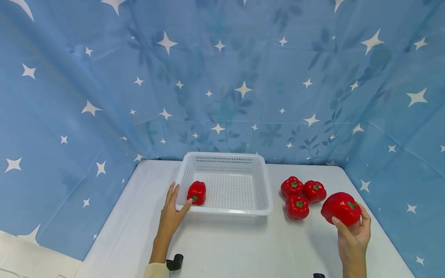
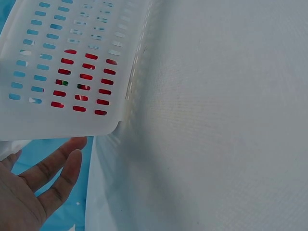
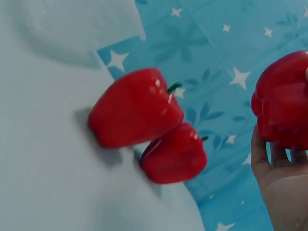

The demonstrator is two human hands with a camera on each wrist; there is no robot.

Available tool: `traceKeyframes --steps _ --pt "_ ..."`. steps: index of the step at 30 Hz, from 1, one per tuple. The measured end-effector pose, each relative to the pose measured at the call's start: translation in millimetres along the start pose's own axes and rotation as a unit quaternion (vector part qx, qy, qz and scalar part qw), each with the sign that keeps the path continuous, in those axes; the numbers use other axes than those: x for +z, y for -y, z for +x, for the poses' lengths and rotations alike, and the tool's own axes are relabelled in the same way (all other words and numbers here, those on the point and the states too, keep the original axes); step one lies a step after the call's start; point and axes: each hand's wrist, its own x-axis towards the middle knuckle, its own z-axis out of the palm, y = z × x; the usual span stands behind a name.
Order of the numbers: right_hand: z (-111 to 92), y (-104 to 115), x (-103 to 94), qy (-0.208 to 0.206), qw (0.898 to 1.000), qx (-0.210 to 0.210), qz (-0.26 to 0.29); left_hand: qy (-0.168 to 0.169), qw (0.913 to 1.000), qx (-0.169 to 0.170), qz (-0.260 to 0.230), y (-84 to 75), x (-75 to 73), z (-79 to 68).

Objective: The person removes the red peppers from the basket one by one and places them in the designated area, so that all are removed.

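Note:
My right hand (image 1: 354, 237) holds a red bell pepper (image 1: 338, 208) above the table's right side, thumb in front and fingers behind. The pepper's green stem points right. In the right wrist view the held bell pepper (image 3: 284, 103) is cut off by the frame edge. My left hand (image 1: 171, 216) is at the near left corner of a white perforated basket (image 1: 226, 211), its fingers extended along the outside and the thumb by the front rim. Inside that corner lies another red bell pepper (image 1: 197, 192), seen through the slots in the left wrist view.
Three red bell peppers sit clustered right of the basket: a rear left pepper (image 1: 291, 187), a rear right pepper (image 1: 315, 192) and a front pepper (image 1: 296, 208). The white table (image 1: 236, 247) backs onto a blue star-patterned curtain (image 1: 222, 77), which also runs along both sides.

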Motion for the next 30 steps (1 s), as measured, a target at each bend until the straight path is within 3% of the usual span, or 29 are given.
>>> traceKeyframes --steps 7,12,15,18,30 --pt "8 -18 -18.8 -0.091 0.995 0.036 -0.038 0.005 1.0 -0.001 -0.001 0.3 0.3 -0.7" --pt "13 -32 -28.4 -0.12 0.976 0.104 -0.149 0.007 1.0 0.001 -0.002 -1.1 -1.2 -0.7" --pt "16 -40 -31.2 -0.114 0.958 0.146 -0.217 0.007 1.0 0.001 -0.002 -1.9 -1.7 0.0" --pt "18 -49 -33.0 -0.1 0.948 0.168 -0.253 0.007 1.0 -0.002 -0.004 -2.1 -1.9 0.7" --pt "23 -70 -32.2 -0.055 0.927 0.177 -0.326 0.008 0.9999 -0.008 -0.003 -1.2 -0.9 0.5"
